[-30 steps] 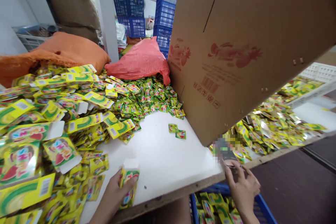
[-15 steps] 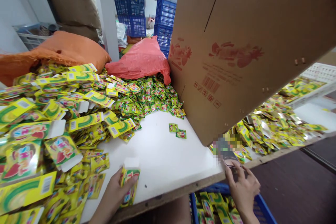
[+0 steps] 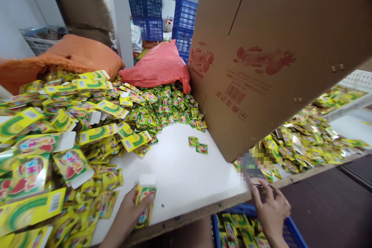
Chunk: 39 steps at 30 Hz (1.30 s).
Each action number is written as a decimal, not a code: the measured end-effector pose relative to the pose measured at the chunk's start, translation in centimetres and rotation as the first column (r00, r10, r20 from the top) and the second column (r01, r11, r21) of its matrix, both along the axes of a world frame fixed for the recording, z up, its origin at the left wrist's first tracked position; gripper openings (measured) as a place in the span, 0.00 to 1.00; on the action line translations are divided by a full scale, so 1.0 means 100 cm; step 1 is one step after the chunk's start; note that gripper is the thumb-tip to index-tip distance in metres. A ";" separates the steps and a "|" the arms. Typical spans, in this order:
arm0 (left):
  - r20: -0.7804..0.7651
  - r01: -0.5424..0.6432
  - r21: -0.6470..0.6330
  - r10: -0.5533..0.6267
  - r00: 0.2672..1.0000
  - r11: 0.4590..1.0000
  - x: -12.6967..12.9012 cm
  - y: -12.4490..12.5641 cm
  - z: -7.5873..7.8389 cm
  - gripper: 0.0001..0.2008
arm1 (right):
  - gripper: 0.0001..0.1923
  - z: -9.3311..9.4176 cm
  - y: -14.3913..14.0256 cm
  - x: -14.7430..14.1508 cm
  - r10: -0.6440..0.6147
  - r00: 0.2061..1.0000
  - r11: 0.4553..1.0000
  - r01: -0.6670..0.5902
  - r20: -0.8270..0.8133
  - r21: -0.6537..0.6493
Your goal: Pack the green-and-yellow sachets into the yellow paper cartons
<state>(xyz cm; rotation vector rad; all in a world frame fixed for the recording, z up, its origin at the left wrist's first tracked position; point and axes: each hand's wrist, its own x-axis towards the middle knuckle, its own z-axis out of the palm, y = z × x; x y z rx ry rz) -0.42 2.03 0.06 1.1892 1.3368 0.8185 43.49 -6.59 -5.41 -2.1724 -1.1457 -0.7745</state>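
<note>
The left hand (image 3: 128, 211) grips a yellow carton (image 3: 144, 201) (flap open) on the white bench (image 3: 180, 174); the right hand (image 3: 270, 209), fingers curled, touches a blurred object (image 3: 252, 167) at the edge.

Both arms are bare from the wrist back; no sleeve shows on either forearm. The left hand (image 3: 128, 211) wears no glove, ring or band, and its nails look short. The right hand (image 3: 270, 211) is just as plain, with slim fingers and no watch or strap at the wrist.
</note>
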 end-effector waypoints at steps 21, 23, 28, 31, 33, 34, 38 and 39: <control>0.013 -0.020 -0.010 0.020 1.000 1.000 0.001 -0.002 -0.005 0.23 | 0.27 -0.005 -0.001 0.007 0.008 1.000 1.000 -0.008 -0.004 -0.021; 0.005 -0.029 0.014 0.029 1.000 0.999 0.002 -0.002 -0.006 0.23 | 0.28 -0.006 -0.001 0.008 -0.003 1.000 1.000 0.003 0.001 -0.026; -0.018 0.033 -0.010 -0.033 0.999 0.999 0.000 -0.001 -0.006 0.22 | 0.28 -0.006 -0.001 0.007 -0.004 1.000 1.000 0.003 -0.018 -0.021; -0.025 0.029 -0.010 -0.029 0.999 1.000 -0.001 0.000 -0.006 0.23 | 0.27 -0.003 -0.001 0.004 -0.002 0.999 1.000 0.001 -0.039 -0.020; -0.032 0.033 -0.010 -0.033 0.999 0.999 -0.001 0.000 -0.007 0.23 | 0.28 -0.001 0.000 0.002 -0.004 0.999 1.000 0.003 -0.047 -0.022; -0.033 0.037 -0.014 -0.037 0.999 0.999 -0.001 0.000 -0.007 0.23 | 0.28 -0.001 0.000 0.002 -0.006 0.999 1.000 0.004 -0.050 -0.025; -0.024 0.043 -0.020 -0.043 0.999 0.999 -0.002 -0.001 -0.008 0.23 | 0.29 0.000 0.000 0.001 -0.016 0.998 0.999 0.014 -0.056 -0.032; -0.026 0.038 -0.014 -0.038 0.999 0.999 -0.002 -0.001 -0.008 0.23 | 0.29 0.000 -0.001 0.001 -0.014 0.998 0.999 0.012 -0.056 -0.032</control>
